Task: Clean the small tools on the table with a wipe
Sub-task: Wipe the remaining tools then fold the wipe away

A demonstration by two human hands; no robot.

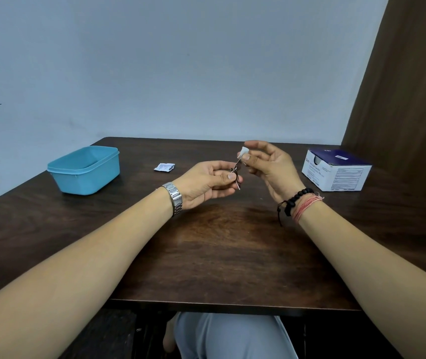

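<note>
Far out beyond the left hand (204,183), toward the table's (219,255) left edge, stands a blue tub (85,172); its inside shows bare as far as this view reaches. Between the tub and the left hand, a little farther back, lies a torn wipe packet (164,167), flat on the wood.

The left hand hovers above the middle of the table, a metal watch (176,200) on its wrist. Its thumb and fingers are pinched on a small metal tool (235,173), which looks like a little pair of clippers or scissors, though it is too small to tell for sure. The tool's thin end slants up toward the right hand (266,164), which is just beside it.

The right hand, with bead and thread bracelets (301,204) on its wrist, pinches a small white wipe (243,152) between thumb and forefinger, and the wipe is closed around the tool's upper tip. The other fingers are loosely curled.

Well off past the right hand, near the table's right edge, sits an open white and blue box (336,169), probably the supply of wipes.

The step in hand seems to be wiping this tool, at its tip. The next move likely calls for drawing the wipe along the thin blade while the left hand holds firm, then turning the tool to reach its other faces. No other tools show on the table, so how much of the task is left cannot be told.
</note>
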